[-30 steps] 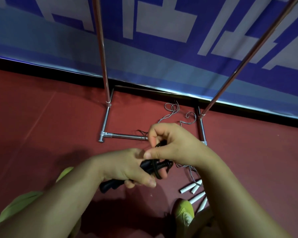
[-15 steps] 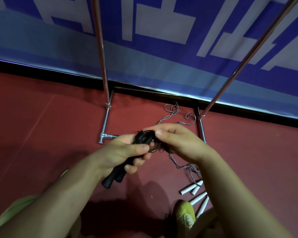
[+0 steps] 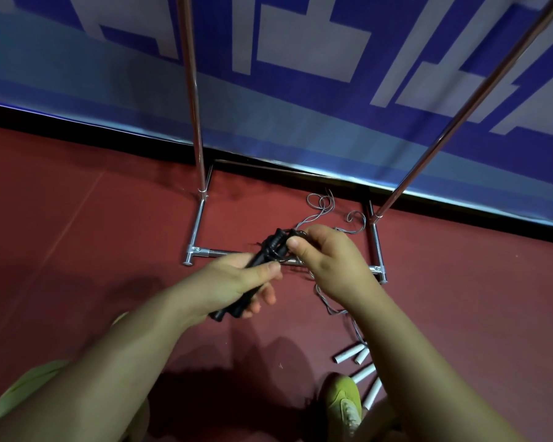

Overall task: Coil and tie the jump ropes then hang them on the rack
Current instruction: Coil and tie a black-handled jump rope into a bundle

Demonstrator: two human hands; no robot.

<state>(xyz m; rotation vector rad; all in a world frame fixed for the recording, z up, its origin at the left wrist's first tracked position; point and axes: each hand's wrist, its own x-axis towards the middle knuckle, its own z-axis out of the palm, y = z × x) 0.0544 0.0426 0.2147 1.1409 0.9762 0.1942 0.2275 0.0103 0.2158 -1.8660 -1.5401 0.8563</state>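
Black plastic and cord make up the black jump rope with paired handles (image 3: 262,266), which lies between both hands just above the near crossbar of the chrome tube rack (image 3: 196,122). Its long axis runs on a diagonal, from the handle butts low and near the person's left up to the wrapped end farther off and to the right. The left hand (image 3: 233,282) has its grip curled round the two handles at mid-length, thumb laid along the top, so the bundle sticks out of it toward the right hand (image 3: 329,260). That hand pinches the cord windings at the upper end of the handles, thumb tip against them; it is the nearer hand to the loose end, so the tying probably falls to it while the left only steadies. A thin grey jump rope with white handles (image 3: 358,362) trails uncoiled on the red floor (image 3: 77,234), from beneath the rack base to beside a yellow-green shoe (image 3: 344,400). The blue banner with large white blocky shapes (image 3: 300,59) behind shows only fragments, nothing readable; no brand is visible on the handles.
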